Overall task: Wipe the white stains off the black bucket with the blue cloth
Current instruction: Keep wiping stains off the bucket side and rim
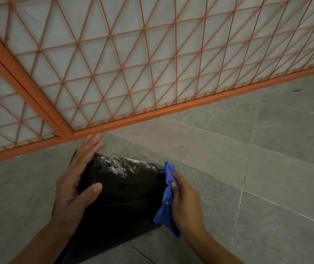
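Orange mesh gate (pixel 152 60) just beyond black bucket (pixel 125 195), perhaps touching.

A grey tiled floor (pixel 266 149) with pale grout lines is carrying a black bucket (pixel 125 195) lying on its side, white stains (pixel 118 165) showing near its far edge, close to an orange mesh gate (pixel 133 73) standing along the floor's far side.

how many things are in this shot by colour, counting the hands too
black: 1, the black plastic bucket with white stains
blue: 1, the crumpled blue cloth
orange: 1, the orange metal mesh fence
grey: 1, the grey tiled floor
hands: 2, left hand, right hand
total: 6
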